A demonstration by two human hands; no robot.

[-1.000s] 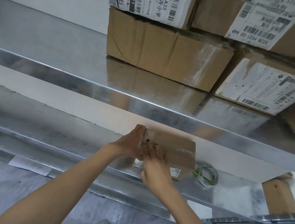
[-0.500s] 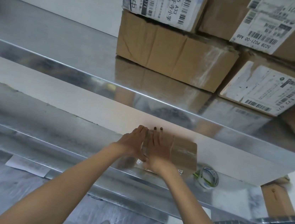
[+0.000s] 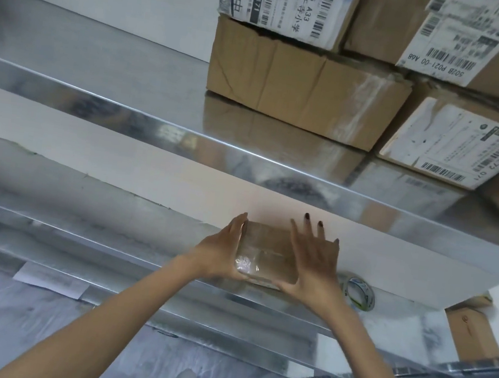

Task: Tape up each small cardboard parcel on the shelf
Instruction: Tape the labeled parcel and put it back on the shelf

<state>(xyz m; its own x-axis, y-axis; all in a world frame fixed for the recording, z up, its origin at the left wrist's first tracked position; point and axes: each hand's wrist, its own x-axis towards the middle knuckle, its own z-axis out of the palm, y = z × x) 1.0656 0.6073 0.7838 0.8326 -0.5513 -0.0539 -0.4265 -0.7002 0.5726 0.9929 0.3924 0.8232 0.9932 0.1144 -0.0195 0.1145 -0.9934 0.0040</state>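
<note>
Spanning the view, the upper shelf [image 3: 114, 78] carries boxes [image 3: 301, 91] stacked at its right. On the lower shelf [image 3: 138, 264] sits the parcel [image 3: 265, 253], glossy with tape, its long axis hard to judge. It lies between the hands: the left hand [image 3: 222, 248] flat along its left side, the right hand [image 3: 311, 265] splayed and straight-fingered, pressing its right. Neither grips. The tape roll [image 3: 359, 292] lies just beside the right hand, which is the nearer.

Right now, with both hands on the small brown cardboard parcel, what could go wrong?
The small brown cardboard parcel sits at the front edge of the shiny steel shelf; pressure from the left hand or right hand may slide it off.
The round tape roll lies beside the right wrist and could be knocked.
Tape looks wrinkled at the near left corner; it may lift.
</note>
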